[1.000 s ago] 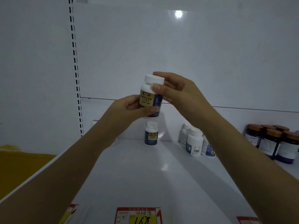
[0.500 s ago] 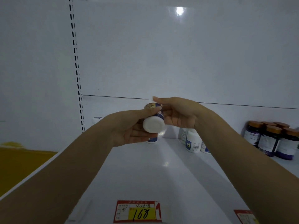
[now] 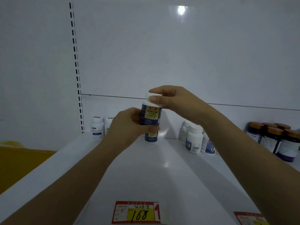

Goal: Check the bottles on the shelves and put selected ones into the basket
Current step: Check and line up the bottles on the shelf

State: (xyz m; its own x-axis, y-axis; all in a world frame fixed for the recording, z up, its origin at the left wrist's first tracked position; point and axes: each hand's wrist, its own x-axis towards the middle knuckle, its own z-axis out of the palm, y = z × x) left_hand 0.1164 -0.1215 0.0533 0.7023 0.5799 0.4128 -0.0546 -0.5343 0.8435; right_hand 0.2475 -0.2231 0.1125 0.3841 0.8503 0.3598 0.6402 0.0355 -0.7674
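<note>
I hold a blue-labelled bottle (image 3: pixel 151 116) with a white cap upright above the white shelf (image 3: pixel 146 172). My left hand (image 3: pixel 128 125) grips its lower body, thumb across the front. My right hand (image 3: pixel 175 99) pinches the white cap from the right. Directly behind and below it stands a matching blue bottle (image 3: pixel 151 138) on the shelf, mostly hidden. No basket is in view.
Two white bottles (image 3: pixel 97 130) stand at the back left. A group of white bottles (image 3: pixel 194 140) sits right of centre, and dark bottles with brown caps (image 3: pixel 276 140) stand at the far right. A red and yellow price tag (image 3: pixel 138 212) marks the shelf's front edge.
The bottle had been tipped with its cap facing me half a second ago; it is upright again with the label facing me. My right hand moved from its side to the cap.
</note>
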